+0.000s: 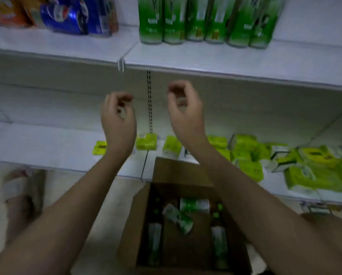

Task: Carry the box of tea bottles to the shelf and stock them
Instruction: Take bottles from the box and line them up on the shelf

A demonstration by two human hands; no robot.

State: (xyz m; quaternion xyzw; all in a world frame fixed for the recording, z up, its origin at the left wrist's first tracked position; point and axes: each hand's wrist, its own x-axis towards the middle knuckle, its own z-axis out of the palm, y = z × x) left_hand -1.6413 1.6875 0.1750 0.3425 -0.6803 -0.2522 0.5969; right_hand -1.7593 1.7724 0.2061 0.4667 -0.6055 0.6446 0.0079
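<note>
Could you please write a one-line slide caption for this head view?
Empty left hand and right hand raised between shelved bottles and the open box.

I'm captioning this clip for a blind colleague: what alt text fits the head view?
Both bare hands, left hand and right hand, hang empty with curled fingers above an open cardboard box of tea bottles; green bottles line the upper shelf.

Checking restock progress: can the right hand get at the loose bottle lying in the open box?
Probably yes: the right hand is empty, the box flaps stand open, and nothing covers the loose bottle.
</note>
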